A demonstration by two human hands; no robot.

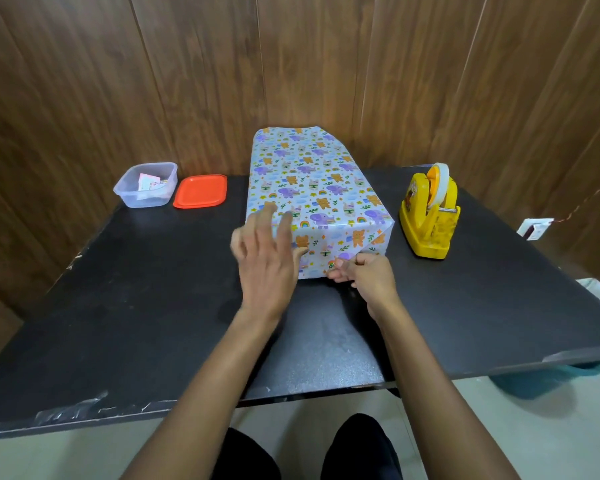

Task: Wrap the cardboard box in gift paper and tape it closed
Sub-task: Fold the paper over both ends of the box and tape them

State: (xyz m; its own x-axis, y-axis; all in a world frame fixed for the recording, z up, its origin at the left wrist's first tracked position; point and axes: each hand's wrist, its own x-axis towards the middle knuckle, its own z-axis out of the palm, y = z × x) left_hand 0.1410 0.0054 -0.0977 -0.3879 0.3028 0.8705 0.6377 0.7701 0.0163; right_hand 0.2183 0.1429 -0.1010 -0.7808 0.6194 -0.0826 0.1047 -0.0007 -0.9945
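Pinning near end flap [326, 251] of papered box [312, 188].
Long axis runs up-frame; right grip [364, 275] pinches flap, left grip [267, 258] spread, empty; tape dispenser [428, 216] nearer right grip.

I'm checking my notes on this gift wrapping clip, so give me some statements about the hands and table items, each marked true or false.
The yellow tape dispenser stands right of the wrapped box. True.
The orange lid sits on the clear container. False: it lies on the table beside it.
The right hand pinches the gift paper at the box's near end. True.
The left hand holds the tape dispenser. False: its fingers are spread by the box's near left corner.
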